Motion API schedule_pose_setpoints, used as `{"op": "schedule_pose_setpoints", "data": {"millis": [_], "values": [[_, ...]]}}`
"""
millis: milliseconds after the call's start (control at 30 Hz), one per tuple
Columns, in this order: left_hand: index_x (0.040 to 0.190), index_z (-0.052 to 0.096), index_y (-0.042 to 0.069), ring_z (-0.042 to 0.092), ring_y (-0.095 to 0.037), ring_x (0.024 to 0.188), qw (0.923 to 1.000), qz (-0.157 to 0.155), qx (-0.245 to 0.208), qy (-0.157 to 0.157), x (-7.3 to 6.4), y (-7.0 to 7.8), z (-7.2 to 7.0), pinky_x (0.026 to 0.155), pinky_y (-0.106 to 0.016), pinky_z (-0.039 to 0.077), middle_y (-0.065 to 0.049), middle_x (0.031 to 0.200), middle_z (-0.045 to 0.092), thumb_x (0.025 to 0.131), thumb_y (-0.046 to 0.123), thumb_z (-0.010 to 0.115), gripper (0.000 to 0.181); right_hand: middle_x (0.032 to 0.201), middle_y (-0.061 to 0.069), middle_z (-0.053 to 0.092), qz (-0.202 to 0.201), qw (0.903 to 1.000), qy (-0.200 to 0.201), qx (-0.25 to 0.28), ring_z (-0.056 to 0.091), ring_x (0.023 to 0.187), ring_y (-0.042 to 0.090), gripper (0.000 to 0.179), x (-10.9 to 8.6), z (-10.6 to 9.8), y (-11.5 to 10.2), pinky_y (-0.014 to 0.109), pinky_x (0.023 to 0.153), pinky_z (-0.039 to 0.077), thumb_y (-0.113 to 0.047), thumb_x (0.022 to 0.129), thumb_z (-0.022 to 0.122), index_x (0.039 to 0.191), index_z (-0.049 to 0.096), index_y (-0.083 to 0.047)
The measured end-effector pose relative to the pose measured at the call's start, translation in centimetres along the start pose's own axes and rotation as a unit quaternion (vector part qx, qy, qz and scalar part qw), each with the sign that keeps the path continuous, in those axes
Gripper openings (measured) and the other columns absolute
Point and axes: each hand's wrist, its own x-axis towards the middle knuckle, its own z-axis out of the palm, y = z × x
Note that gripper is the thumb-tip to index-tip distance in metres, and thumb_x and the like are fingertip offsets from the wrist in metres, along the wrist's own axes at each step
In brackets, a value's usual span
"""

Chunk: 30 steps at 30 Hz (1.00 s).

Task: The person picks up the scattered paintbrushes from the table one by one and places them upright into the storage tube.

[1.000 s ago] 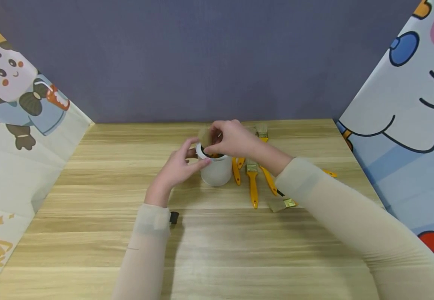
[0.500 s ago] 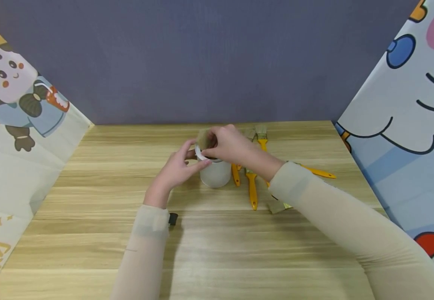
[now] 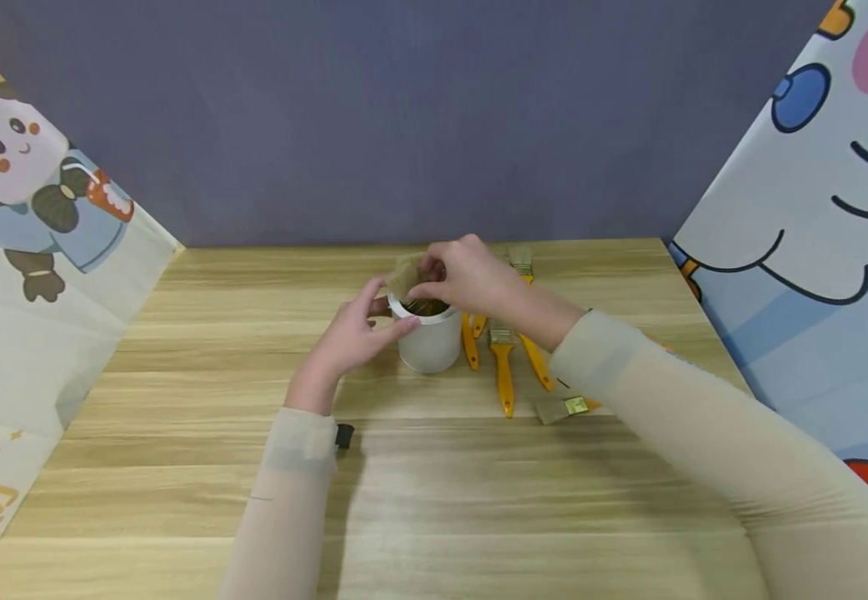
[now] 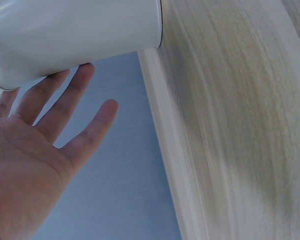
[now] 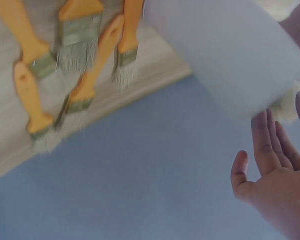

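Beige sleeve [image 3: 636, 371] of the right arm: one loose brush [image 3: 576, 406] lies just left of it, bristles leftward. Farther, below the right hand [image 3: 471, 279], yellow-handled brushes [image 3: 504, 375] lie flat on the wood-grain table [image 3: 449, 500]. White cup [image 3: 430, 343] upright between the hands; left hand [image 3: 347, 337] grips its side, thumb near rim. Right pinches the held brush [image 3: 404, 279], bristles up, at cup's mouth. Beyond both: grey-blue wall [image 3: 419, 125].

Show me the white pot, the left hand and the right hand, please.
White pot [image 3: 430, 346]: head view, front of its outer wall.
Left hand [image 4: 36, 154]: left wrist view, on the palm.
Right hand [image 3: 471, 277]: head view, back of the hand.
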Motion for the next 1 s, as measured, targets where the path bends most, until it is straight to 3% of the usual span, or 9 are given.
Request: {"op": "schedule_pose_setpoints", "data": {"millis": [200,367,500,700,1000], "values": [[0.162,0.036,0.029,0.058,-0.033,0.145,0.9999,0.003,0.007,0.008,0.1,0.0,0.1,0.122,-0.067,0.039,-0.014,0.155,0.061,0.095,0.056,0.076,0.082,0.117,0.01,0.077,0.008,0.9999,-0.002,0.009,0.074,0.103,0.023,0.046,-0.6,-3.1,1.2,0.04,0.093,0.062,-0.037,0.095,0.082,0.128,0.07,-0.007],[0.162,0.036,0.026,0.057,-0.033,0.145,0.9999,0.0,0.011,0.013,0.1,0.1,0.1,0.123,-0.066,0.039,-0.016,0.154,0.06,0.095,0.053,0.077,0.083,0.125,0.008,0.073,0.025,0.9997,-0.007,0.004,0.073,0.108,0.024,0.05,-1.7,-5.4,2.8,0.042,0.095,0.062,-0.038,0.095,0.082,0.135,0.067,-0.011],[0.162,0.035,0.025,0.057,-0.033,0.146,0.9998,-0.003,0.012,0.013,0.0,0.3,0.1,0.124,-0.065,0.039,-0.016,0.155,0.06,0.096,0.051,0.078,0.083,0.13,0.009,0.07,0.05,0.9986,-0.017,-0.001,0.072,0.111,0.026,0.053,-2.4,-6.1,4.4,0.045,0.096,0.061,-0.04,0.098,0.079,0.139,0.064,-0.01],[0.163,0.035,0.025,0.057,-0.032,0.145,0.9998,-0.005,0.012,0.014,-0.1,0.4,0.1,0.124,-0.064,0.039,-0.016,0.154,0.061,0.096,0.051,0.078,0.083,0.132,0.014,0.069,0.082,0.996,-0.033,-0.013,0.072,0.113,0.029,0.056,-3.1,-4.7,7.0,0.049,0.098,0.061,-0.039,0.1,0.076,0.145,0.059,-0.009],[0.162,0.036,0.025,0.058,-0.032,0.145,0.9998,0.002,0.011,0.014,0.0,0.2,0.1,0.123,-0.064,0.04,-0.015,0.153,0.062,0.096,0.049,0.078,0.082,0.123,0.021,0.073,0.09,0.9939,-0.05,-0.041,0.074,0.097,0.031,0.053,-3.8,0.4,10.4,0.047,0.087,0.063,-0.036,0.099,0.077,0.139,0.062,-0.004]]}}
